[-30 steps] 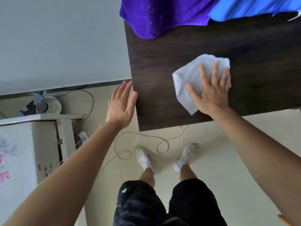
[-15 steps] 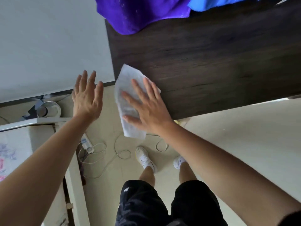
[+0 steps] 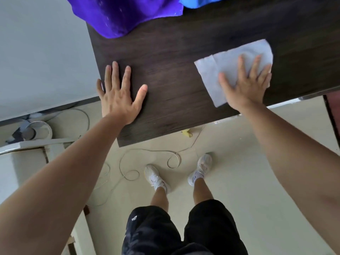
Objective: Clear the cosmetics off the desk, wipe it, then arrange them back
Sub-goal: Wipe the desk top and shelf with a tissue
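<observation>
Cosmetics are off our desk [image 3: 174, 74]; wiping is underway, restocking remains. Our right hand [image 3: 245, 83] presses the paper towel [image 3: 217, 70] flat-fingered; our left hand [image 3: 119, 96] rests flat, fingers spread.

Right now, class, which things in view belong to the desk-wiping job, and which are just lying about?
Belongs to the job: desk; white paper wipe; right hand, pressing the wipe flat; left hand, flat on the desk.
Just lying about: purple cloth; blue cloth; yellow scrap on the floor.
</observation>
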